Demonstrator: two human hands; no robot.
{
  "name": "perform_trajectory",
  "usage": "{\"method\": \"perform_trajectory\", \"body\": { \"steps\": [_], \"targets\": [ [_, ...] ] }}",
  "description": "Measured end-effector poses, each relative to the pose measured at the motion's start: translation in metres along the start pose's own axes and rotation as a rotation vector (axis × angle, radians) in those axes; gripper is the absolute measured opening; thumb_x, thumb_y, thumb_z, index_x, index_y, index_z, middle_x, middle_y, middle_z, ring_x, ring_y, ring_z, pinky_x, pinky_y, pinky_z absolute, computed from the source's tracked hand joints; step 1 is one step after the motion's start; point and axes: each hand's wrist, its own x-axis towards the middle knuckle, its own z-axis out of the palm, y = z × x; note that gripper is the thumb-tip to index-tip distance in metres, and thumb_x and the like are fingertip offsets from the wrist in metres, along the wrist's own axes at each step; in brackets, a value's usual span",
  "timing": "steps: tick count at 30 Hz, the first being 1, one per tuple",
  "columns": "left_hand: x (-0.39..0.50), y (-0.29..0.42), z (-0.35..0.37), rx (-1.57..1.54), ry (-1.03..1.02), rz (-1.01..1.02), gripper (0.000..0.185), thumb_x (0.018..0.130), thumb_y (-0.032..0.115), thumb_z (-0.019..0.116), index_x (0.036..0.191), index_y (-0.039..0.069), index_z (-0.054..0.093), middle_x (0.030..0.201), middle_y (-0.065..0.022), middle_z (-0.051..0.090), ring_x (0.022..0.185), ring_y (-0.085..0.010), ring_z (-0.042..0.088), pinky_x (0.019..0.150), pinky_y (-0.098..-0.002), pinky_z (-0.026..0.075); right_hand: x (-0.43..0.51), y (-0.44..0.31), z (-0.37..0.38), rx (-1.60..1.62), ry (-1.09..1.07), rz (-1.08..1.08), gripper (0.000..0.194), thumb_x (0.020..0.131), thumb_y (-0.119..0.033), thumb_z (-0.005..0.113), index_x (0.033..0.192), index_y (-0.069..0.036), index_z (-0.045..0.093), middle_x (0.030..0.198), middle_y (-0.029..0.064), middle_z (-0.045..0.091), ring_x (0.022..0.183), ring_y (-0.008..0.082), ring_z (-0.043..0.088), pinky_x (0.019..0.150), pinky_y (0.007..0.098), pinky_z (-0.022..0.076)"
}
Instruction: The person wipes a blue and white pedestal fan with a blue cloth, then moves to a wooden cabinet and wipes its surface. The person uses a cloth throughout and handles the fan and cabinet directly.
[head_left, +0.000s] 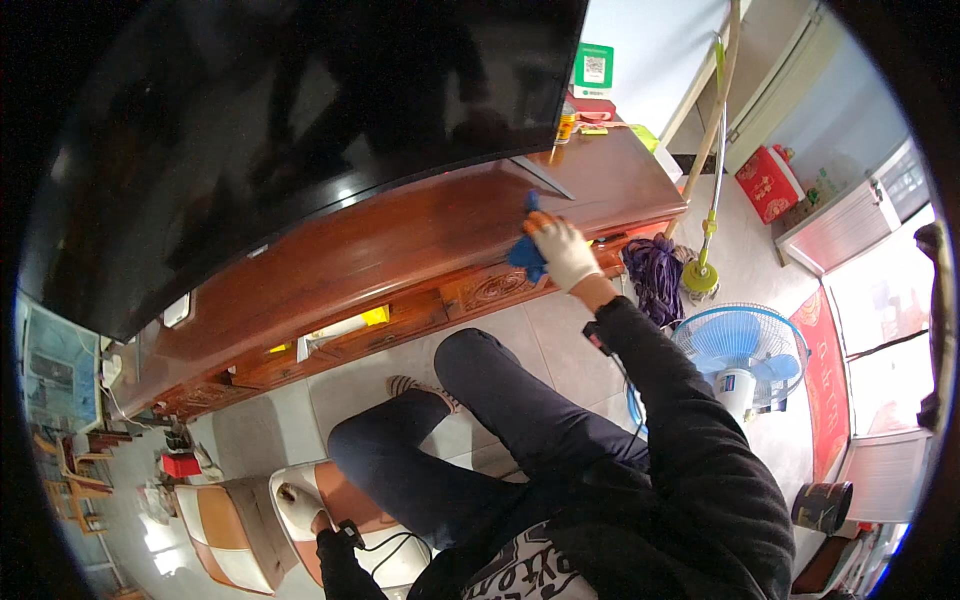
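My right hand (564, 253), in a white glove with orange on its fingers, presses a blue cloth (527, 256) against the front edge of a reddish-brown wooden TV cabinet (442, 214). Part of the cloth hangs over the edge, and a bit shows beyond my fingers. A large black television (300, 112) stands on the cabinet, with its thin metal foot (544, 178) just past my right hand. My left hand (300, 507), also gloved, rests at the side of a brown-and-white padded stool (352, 491); its fingers are too unclear to read.
At the cabinet's right end stand a purple string mop (654, 274) and a green-headed mop (700, 277). A blue fan (739, 349) is beside my right arm. Another padded stool (225, 536) is at lower left. An open compartment holds a yellow-and-white item (349, 324).
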Motion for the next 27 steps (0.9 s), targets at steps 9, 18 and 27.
{"method": "perform_trajectory", "body": {
  "steps": [9, 18, 27],
  "targets": [
    [0.043, 0.049, -0.036, -0.533, 0.270, -0.034, 0.035, 0.106, 0.026, 0.060, 0.129, 0.001, 0.067, 0.126, -0.0085, 0.069, 0.109, -0.0208, 0.066, 0.090, -0.0333, 0.055, -0.062, 0.148, 0.047, 0.346, 0.118, 0.552, 0.083, 0.082, -0.010, 0.079, 0.155, -0.006, 0.042, 0.161, 0.0169, 0.040, 0.149, 0.0375, 0.037, 0.123, 0.0472, 0.0328],
    [0.046, 0.299, -0.100, -0.748, 0.497, 0.254, 0.032, 0.106, 0.027, 0.059, 0.120, 0.000, 0.070, 0.096, -0.0070, 0.070, 0.078, -0.0157, 0.063, 0.063, -0.0255, 0.049, -0.067, 0.085, 0.063, 0.546, 0.386, 0.615, 0.068, 0.076, -0.003, 0.075, 0.140, -0.001, 0.054, 0.153, 0.0229, 0.047, 0.147, 0.0477, 0.038, 0.121, 0.0510, 0.0353],
    [-0.029, 0.502, -0.028, -0.602, 0.244, 0.568, 0.041, 0.107, 0.034, 0.054, 0.134, 0.005, 0.065, 0.122, -0.0174, 0.070, 0.111, -0.0307, 0.069, 0.096, -0.0429, 0.059, -0.111, 0.029, 0.068, 1.060, 0.222, 0.708, 0.050, 0.086, -0.006, 0.066, 0.135, -0.006, 0.058, 0.127, 0.0209, 0.066, 0.115, 0.0420, 0.066, 0.098, 0.0447, 0.0548]
  ]
}}
